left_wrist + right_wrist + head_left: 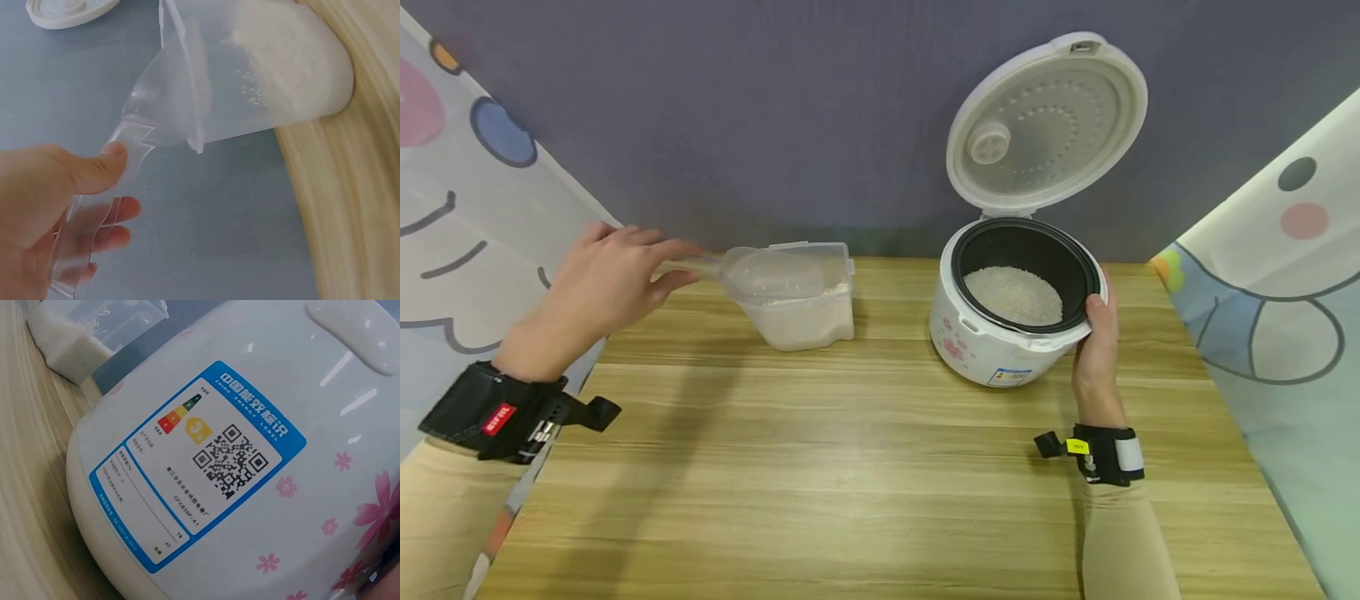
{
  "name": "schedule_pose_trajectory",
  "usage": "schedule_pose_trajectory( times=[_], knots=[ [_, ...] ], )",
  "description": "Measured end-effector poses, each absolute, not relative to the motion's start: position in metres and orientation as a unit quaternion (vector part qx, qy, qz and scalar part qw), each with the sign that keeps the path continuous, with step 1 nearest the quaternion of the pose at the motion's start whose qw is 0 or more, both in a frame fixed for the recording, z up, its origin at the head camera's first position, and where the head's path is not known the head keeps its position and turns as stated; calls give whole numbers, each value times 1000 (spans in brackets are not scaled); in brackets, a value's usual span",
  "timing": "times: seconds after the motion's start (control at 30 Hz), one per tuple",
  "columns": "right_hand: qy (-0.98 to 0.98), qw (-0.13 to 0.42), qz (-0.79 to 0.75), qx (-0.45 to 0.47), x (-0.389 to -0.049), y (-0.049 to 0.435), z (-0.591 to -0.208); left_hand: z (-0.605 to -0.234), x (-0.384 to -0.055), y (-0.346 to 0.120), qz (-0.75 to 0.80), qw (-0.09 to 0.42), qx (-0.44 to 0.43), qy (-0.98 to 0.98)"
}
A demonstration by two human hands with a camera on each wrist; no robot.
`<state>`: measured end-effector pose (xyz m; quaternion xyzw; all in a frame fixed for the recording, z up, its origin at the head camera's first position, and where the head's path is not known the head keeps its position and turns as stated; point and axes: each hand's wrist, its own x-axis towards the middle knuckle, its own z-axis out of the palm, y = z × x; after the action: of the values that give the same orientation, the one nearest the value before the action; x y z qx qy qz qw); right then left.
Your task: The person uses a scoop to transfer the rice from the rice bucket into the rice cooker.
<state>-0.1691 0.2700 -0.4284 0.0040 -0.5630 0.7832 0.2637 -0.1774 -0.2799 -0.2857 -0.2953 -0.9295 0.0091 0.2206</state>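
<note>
In the head view my left hand (617,271) grips the handle of a clear plastic scoop (775,273). The scoop's bowl is at the mouth of a translucent container (805,321) that holds rice; the left wrist view shows the thumb on top of the scoop handle (134,140) and fingertips below it. On the right stands a white rice cooker (992,358), its lid raised and its dark inner pot (1067,258) holding white rice (1015,296). My right hand (1097,350) holds the cooker's right side, thumb at the rim; its other fingers are mostly hidden.
The raised lid (1048,125) leans back toward a grey-blue wall (775,108) behind the wooden table (850,483). Cartoon-patterned panels (1285,333) flank the table on both sides. A blue-edged energy label (200,465) and pink flowers mark the cooker's front.
</note>
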Motion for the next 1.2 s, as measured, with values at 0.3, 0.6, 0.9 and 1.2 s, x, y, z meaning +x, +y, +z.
schedule_pose_trajectory(
  times=[0.3, 0.6, 0.9, 1.2],
  knots=[
    [-573, 267, 775, 5, -168, 270, -430, -281, -198, -256, 114, 202, -357, -905],
    [-566, 268, 780, 9, -169, 270, -432, -296, -205, -243, 141, 156, -337, -918],
    [-572, 266, 776, 10, -170, 269, -432, -316, -207, -240, 118, 159, -326, -924],
    [-562, 265, 783, 10, -170, 268, -429, -325, -205, -233, 85, 181, -328, -923]
  ],
)
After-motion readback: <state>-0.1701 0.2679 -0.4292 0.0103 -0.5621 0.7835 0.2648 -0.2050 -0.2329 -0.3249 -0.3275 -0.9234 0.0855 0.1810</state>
